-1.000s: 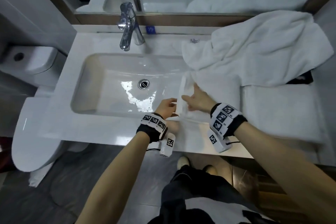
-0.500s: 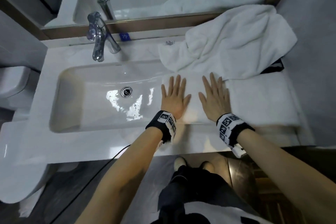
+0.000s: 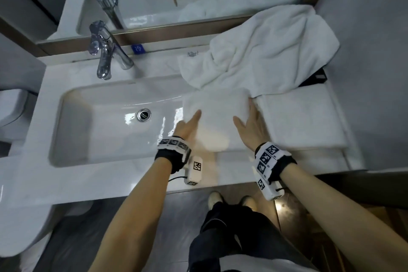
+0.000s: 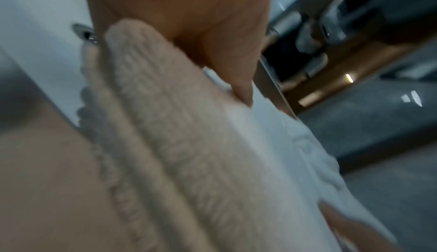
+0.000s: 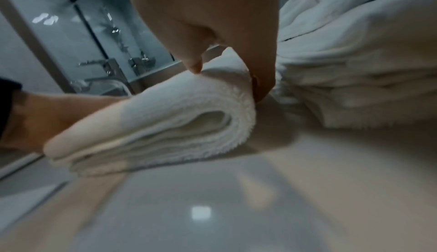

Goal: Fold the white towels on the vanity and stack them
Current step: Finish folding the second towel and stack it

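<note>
A folded white towel (image 3: 217, 117) lies at the sink's right edge, its end raised off the counter in the right wrist view (image 5: 165, 121). My left hand (image 3: 187, 126) grips its left side, thumb on top (image 4: 236, 69), fingers hidden under the folded towel (image 4: 177, 134). My right hand (image 3: 249, 126) pinches its right side, thumb on top and fingers tucked beneath (image 5: 260, 87). Just to the right sits a stack of folded towels (image 3: 298, 121), also seen in the right wrist view (image 5: 366, 91). A crumpled white towel (image 3: 260, 51) lies behind, against the mirror.
The sink basin (image 3: 106, 117) and chrome faucet (image 3: 106, 55) are to the left. A black object (image 3: 315, 77) pokes out under the crumpled towel. A grey wall (image 3: 371, 73) bounds the counter on the right. A toilet (image 3: 13, 104) stands at far left.
Half a second ago both hands lay flat on top of the folded towel. They have since slid to its left and right sides and taken hold of it.
</note>
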A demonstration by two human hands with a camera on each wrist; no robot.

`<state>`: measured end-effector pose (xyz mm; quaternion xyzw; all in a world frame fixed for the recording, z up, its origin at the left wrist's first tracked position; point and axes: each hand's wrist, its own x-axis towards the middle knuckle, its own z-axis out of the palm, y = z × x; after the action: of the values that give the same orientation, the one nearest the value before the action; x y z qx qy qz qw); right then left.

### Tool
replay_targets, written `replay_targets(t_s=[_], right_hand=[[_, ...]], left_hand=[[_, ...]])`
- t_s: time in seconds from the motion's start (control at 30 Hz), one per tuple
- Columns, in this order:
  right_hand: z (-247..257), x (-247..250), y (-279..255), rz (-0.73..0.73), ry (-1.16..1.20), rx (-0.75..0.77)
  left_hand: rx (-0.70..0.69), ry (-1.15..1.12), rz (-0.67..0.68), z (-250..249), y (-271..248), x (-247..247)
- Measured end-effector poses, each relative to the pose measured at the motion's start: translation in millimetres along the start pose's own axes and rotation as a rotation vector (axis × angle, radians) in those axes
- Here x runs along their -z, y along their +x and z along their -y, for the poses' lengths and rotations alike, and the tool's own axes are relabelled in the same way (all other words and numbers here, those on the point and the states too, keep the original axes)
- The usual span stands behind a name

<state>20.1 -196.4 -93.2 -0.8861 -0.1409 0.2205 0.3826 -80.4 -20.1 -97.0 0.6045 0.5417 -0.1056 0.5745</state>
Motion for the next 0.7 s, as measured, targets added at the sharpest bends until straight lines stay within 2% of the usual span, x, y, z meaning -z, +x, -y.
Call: replay_targets(t_s=[0.07, 0.17, 0.27, 0.37, 0.5, 0.6, 0.7], right_hand=[[2, 8, -4, 0.035, 0.035, -0.113], [8, 23, -5, 0.077, 0.135, -0.104], [10, 52, -7, 0.015, 0.294, -0.045], [1, 97, -8, -0.101, 0.339, -0.024], [-28, 162, -6, -0.276, 0.182, -0.032], [-51, 200, -2, -0.368, -0.030, -0.029], [-65, 214, 2, -0.392, -0.052, 0.020]], left_hand=[[0.018, 0.071, 0.013, -2, -4, 8], [-0.114, -0.007, -0.010, -7, -10, 9], [-0.224, -0.122, 0.028, -24, -26, -5], [-0.340, -0.057, 0.097, -44, -49, -39], [-0.454, -0.006, 0.186, -67, -73, -106], [-0.437, 0.034, 0.205, -75, -86, -153], [-0.442, 0.059, 0.209, -76, -96, -179]])
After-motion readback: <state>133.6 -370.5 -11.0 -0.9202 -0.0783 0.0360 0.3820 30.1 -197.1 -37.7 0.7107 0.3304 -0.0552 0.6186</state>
